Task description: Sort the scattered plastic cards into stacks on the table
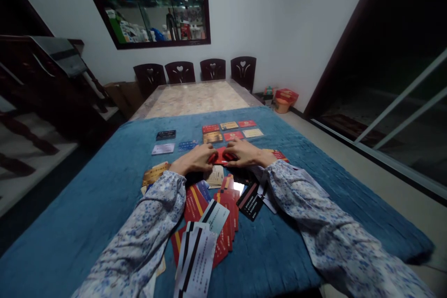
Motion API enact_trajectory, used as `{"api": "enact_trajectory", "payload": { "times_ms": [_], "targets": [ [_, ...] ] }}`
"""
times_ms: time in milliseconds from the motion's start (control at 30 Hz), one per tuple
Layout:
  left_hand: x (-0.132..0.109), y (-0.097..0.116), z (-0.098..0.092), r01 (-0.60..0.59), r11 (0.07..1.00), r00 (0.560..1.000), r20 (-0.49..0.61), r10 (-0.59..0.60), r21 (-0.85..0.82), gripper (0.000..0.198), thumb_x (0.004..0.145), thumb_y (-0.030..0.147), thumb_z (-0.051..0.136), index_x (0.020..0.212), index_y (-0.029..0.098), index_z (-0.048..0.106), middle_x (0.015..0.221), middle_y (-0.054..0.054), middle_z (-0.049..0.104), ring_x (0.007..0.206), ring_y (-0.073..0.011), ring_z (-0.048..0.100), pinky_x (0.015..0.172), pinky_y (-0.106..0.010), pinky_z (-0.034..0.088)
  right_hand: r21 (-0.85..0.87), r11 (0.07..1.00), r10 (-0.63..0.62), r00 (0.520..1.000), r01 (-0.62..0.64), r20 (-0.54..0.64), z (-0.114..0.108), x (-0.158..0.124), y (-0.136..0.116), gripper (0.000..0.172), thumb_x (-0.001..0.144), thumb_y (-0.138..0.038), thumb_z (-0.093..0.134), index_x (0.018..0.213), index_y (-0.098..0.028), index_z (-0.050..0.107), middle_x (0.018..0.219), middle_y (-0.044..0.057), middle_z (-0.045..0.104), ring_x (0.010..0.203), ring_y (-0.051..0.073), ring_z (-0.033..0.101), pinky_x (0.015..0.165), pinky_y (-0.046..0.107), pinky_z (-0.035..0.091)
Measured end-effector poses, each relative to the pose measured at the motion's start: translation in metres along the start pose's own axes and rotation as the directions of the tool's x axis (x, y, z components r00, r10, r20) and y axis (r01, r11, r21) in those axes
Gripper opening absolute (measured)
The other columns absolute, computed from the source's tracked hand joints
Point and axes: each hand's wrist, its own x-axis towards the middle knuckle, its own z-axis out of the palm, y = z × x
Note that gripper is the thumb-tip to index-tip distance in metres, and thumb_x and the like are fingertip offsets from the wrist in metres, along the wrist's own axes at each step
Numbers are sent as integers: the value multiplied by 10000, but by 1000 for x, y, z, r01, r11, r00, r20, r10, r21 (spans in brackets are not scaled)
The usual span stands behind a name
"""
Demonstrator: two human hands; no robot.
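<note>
My left hand (197, 158) and my right hand (246, 152) meet over the middle of the blue cloth, fingers curled around the sides of red cards (220, 154). How many cards they grip is hidden by the fingers. Just below lies a cream card stack (214, 176). Closer to me spread red cards (226, 207) with stripes, a pale blue card (215, 216), lilac cards (197, 260) with black stripes, and black cards (250, 201). Gold cards (155, 173) sit beside my left forearm. Part of the spread is covered by my sleeves.
Beyond my hands, cards lie in small groups: a black card (165, 135), a lilac card (163, 149) and blue cards (187, 145) at left; red, gold and cream cards (253, 133) at right. The blue cloth (98, 186) covers the table's near part. Dark chairs (243, 71) stand behind.
</note>
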Motion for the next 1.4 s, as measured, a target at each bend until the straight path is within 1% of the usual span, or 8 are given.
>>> {"api": "enact_trajectory", "payload": {
  "times_ms": [200,367,500,667,833,1000,1167,1400],
  "targets": [
    [2,-14,6,23,999,1000,3,-23,-40,296,751,253,624,1033,206,697,1031,-71,621,921,-230,604,801,-319,473,-22,1000,0,999,-1,-32,7,5,0,392,934,-520,651,1154,-205,728,1162,138,668,1125,314,516,869,390,408],
    [2,-16,4,-17,997,999,-36,15,-78,256,739,223,617,967,189,728,970,-71,668,883,-220,627,797,-298,482,-35,999,-14,997,12,-79,14,9,5,381,937,-515,642,1123,-200,746,1128,137,686,1090,305,531,841,372,390],
    [0,-16,-1,-50,990,996,-83,39,-128,280,769,217,594,987,193,767,907,-57,727,847,-204,658,781,-269,479,-26,997,-70,990,67,-121,16,12,11,332,965,-450,604,1053,-178,774,1007,127,716,963,260,567,832,364,381],
    [0,-17,-3,-47,985,995,-97,31,-166,319,847,188,512,1002,171,790,938,-65,778,830,-177,670,763,-238,467,1,991,-127,973,130,-193,15,13,18,305,1001,-333,536,984,-165,790,905,118,727,851,217,571,801,338,370],
    [3,-18,-2,-18,985,994,-105,0,-170,300,837,117,481,890,142,775,860,-62,765,744,-163,632,694,-233,437,-12,997,-81,969,81,-233,14,12,19,269,986,-218,518,945,-147,775,850,116,725,806,205,555,720,311,322],
    [6,-23,7,-17,976,985,-173,-22,-219,332,804,81,503,968,154,782,944,-73,788,841,-184,677,754,-239,472,0,999,-34,978,35,-207,13,12,18,227,909,-112,554,975,-153,767,901,105,744,843,202,574,704,293,310],
    [9,-24,15,-19,962,971,-234,-47,-272,404,767,44,499,1034,156,781,1015,-91,799,939,-219,711,825,-279,508,-4,998,54,981,-56,-188,12,12,16,259,892,-94,558,1036,-170,759,962,101,756,934,227,606,721,293,330],
    [11,-24,21,-34,955,950,-306,-61,-295,387,794,38,501,1053,154,763,1013,-76,804,937,-209,725,823,-271,526,27,991,136,967,-134,-215,13,10,12,310,893,-123,576,1150,-186,737,1053,118,736,946,233,623,761,290,384]
  ]
}}
